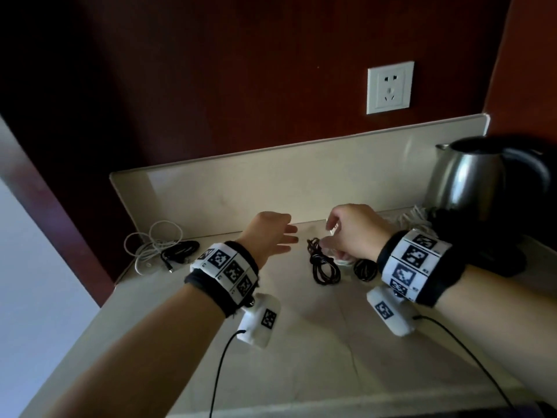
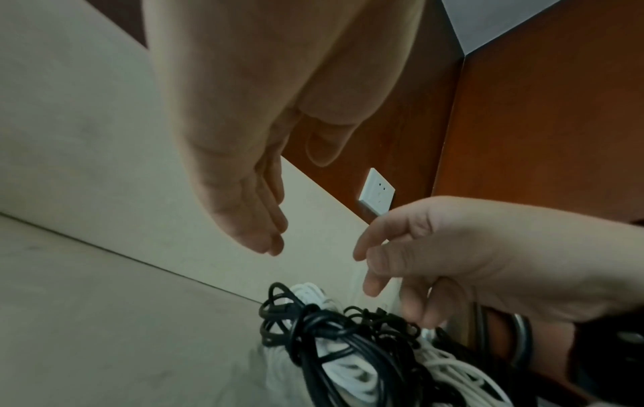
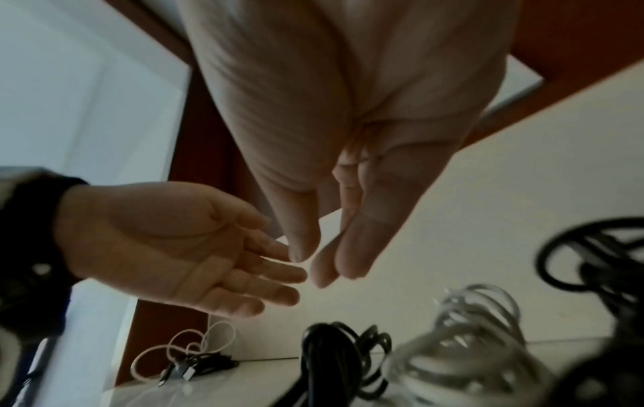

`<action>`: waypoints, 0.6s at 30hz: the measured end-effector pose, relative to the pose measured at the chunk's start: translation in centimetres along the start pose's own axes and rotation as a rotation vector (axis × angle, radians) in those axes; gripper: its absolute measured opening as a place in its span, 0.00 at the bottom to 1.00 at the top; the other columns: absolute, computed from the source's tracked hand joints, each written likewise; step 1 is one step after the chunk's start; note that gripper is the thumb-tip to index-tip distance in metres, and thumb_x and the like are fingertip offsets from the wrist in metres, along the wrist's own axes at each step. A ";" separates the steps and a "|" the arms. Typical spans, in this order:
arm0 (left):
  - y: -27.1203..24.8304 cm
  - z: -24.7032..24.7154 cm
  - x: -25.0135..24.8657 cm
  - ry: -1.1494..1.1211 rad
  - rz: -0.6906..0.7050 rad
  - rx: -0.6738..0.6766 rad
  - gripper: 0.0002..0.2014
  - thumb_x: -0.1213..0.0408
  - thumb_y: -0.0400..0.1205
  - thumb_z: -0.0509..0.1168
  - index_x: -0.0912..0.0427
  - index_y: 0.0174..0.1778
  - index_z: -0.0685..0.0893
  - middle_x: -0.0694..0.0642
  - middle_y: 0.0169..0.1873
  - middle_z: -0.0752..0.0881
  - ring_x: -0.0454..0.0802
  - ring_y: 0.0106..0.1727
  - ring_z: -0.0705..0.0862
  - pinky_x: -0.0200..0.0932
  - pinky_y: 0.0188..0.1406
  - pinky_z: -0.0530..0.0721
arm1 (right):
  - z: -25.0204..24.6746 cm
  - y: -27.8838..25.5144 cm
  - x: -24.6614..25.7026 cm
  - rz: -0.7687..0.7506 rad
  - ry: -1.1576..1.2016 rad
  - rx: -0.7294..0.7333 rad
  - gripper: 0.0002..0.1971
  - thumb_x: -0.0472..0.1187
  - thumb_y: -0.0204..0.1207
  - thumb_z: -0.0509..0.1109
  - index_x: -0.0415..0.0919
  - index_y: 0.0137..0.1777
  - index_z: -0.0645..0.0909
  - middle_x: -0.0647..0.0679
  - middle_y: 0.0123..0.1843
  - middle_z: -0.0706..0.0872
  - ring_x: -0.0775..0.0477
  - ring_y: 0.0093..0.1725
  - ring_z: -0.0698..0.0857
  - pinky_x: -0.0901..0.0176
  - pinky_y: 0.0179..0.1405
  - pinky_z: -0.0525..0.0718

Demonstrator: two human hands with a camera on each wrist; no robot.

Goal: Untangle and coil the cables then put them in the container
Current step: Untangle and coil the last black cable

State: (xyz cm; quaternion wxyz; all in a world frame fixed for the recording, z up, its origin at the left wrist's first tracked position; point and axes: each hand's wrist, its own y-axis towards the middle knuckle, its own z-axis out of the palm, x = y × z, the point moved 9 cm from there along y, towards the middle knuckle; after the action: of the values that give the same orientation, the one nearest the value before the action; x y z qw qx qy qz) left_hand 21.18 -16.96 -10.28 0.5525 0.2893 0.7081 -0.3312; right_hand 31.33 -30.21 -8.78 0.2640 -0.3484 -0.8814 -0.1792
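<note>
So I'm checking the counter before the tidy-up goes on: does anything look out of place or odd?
Only the loose white cable and black cable left tangled together at the beige countertop's far left corner, uncoiled. Coiled black cables lie by the hands. Nothing looks spilled or damaged.

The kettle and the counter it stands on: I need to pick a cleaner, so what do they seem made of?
The kettle looks like brushed stainless steel: grey, with soft streaked reflections; its lid and handle look like black plastic. The counter seems polished stone or a stone-look composite: pale beige, glossy, faintly veined, with a matching upstand.
</note>
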 end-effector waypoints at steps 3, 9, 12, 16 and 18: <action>-0.1 -2.0 -0.2 0.033 0.022 -0.058 0.04 0.66 0.87 0.61 0.59 0.50 0.80 0.59 0.48 0.86 0.56 0.48 0.87 0.50 0.51 0.84 | 0.5 0.2 3.0 -0.079 -0.097 0.002 0.06 0.47 0.76 0.75 0.48 0.44 0.81 0.51 0.29 0.89 0.56 0.26 0.87 0.59 0.35 0.86; 0.7 -8.0 -1.8 0.308 0.227 -0.204 0.08 0.68 0.82 0.59 0.54 0.50 0.82 0.56 0.48 0.90 0.54 0.49 0.89 0.50 0.47 0.87 | 5.0 1.5 9.8 -0.156 -0.108 0.093 0.05 0.46 0.78 0.72 0.46 0.45 0.83 0.50 0.30 0.90 0.59 0.25 0.87 0.63 0.27 0.79; 1.6 -12.6 -2.7 0.361 0.310 -0.255 0.11 0.71 0.82 0.58 0.51 0.43 0.82 0.50 0.42 0.89 0.50 0.44 0.89 0.43 0.36 0.85 | 8.3 3.3 13.8 -0.200 -0.233 0.179 0.09 0.47 0.79 0.70 0.42 0.46 0.87 0.49 0.30 0.91 0.53 0.31 0.89 0.63 0.29 0.79; 2.8 -19.9 -2.3 0.279 0.296 -0.330 0.15 0.74 0.82 0.54 0.54 0.39 0.82 0.52 0.39 0.88 0.50 0.37 0.87 0.39 0.32 0.79 | 14.9 6.3 19.7 -0.297 -0.432 0.390 0.13 0.47 0.78 0.68 0.37 0.44 0.87 0.45 0.32 0.89 0.46 0.31 0.86 0.63 0.35 0.81; 3.5 -23.1 -1.4 0.213 0.260 -0.359 0.16 0.76 0.80 0.52 0.57 0.39 0.82 0.55 0.39 0.88 0.51 0.35 0.87 0.40 0.32 0.78 | 18.8 8.0 22.5 -0.362 -0.541 0.462 0.16 0.48 0.79 0.69 0.37 0.35 0.80 0.45 0.29 0.82 0.44 0.33 0.81 0.58 0.42 0.82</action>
State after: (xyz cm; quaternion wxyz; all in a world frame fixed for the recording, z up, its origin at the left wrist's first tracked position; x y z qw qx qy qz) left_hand 10.57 3.30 -5.53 0.5554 0.3084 0.7665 -0.0937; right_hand 16.73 -3.62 -9.44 0.0576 -0.1537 -0.9833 0.0783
